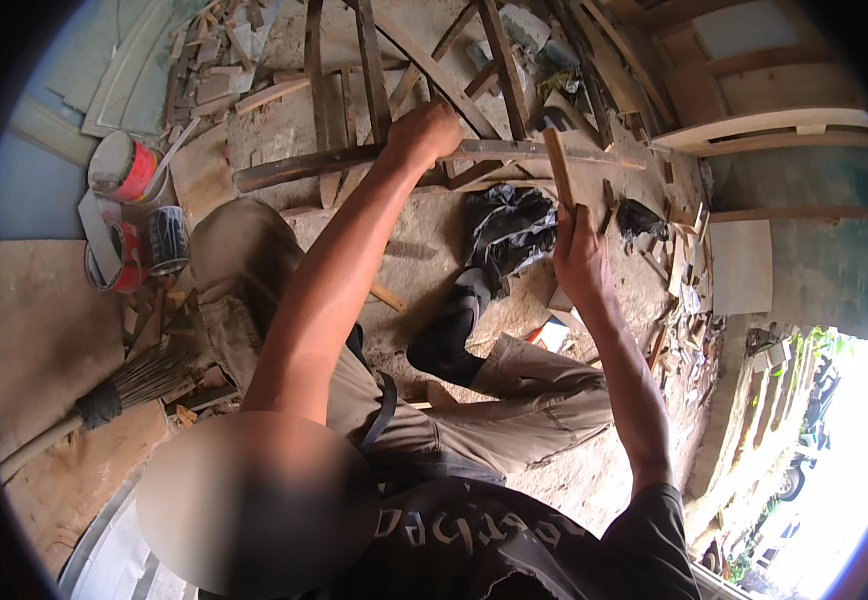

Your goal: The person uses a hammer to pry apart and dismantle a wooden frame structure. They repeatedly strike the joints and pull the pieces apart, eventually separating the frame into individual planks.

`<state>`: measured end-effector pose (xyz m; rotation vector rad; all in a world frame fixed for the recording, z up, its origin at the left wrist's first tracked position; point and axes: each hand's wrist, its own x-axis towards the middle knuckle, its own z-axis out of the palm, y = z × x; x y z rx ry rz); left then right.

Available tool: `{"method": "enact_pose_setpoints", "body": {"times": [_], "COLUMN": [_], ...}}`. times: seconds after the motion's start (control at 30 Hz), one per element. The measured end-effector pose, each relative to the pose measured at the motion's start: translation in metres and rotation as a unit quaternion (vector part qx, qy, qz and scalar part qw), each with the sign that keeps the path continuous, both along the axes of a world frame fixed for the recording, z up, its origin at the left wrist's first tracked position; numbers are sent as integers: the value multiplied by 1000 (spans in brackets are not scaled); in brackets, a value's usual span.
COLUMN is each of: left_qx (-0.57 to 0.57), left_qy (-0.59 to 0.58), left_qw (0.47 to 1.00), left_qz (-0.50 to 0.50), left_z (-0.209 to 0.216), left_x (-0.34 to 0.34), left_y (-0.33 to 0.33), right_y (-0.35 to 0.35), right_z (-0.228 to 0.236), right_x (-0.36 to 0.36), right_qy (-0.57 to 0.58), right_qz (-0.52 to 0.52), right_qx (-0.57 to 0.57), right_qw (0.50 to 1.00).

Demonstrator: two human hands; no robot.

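A frame of dark wooden slats (304, 166) lies on the ground in front of me, with long bars running away from a crosswise bar and diagonal braces between them. My left hand (426, 132) is closed in a fist on the frame, just where the crosswise bar meets the slats. In my right hand (582, 252) is a short, flat wooden stick (558, 168), held by its lower end and pointing up and away. Its upper end overlaps the crosswise bar in view; whether they touch I cannot tell.
Between my legs lies a crumpled black plastic bag (509, 225). Red paint cans (136, 170) and a dark can (167, 240) stand at the left, above a stick broom (139, 385). Wood scraps (679, 265) litter the right side. Wooden panels (794, 260) lean at the far right.
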<state>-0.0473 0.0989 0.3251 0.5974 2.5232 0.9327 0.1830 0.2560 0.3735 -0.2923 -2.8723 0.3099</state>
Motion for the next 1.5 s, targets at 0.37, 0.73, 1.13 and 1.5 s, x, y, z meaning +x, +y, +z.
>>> {"method": "enact_pose_setpoints", "body": {"times": [0.37, 0.73, 1.13, 1.5], "left_qx": [-13, -6, 6, -7], "left_qy": [-43, 13, -37, 17], "left_qw": [999, 1000, 999, 999], "left_qz": [-2, -18, -3, -51], "left_z": [-13, -17, -6, -36], "left_x": [-10, -11, -4, -14], "left_y": [5, 6, 1, 4], "right_y": [3, 7, 5, -17], "right_z": [-10, -8, 14, 23], "right_x": [8, -2, -4, -7], "right_qy": [8, -60, 17, 35], "right_qz": [-10, -59, -28, -46], "right_qx": [36, 67, -22, -77], "right_qw": [999, 994, 999, 995]}}
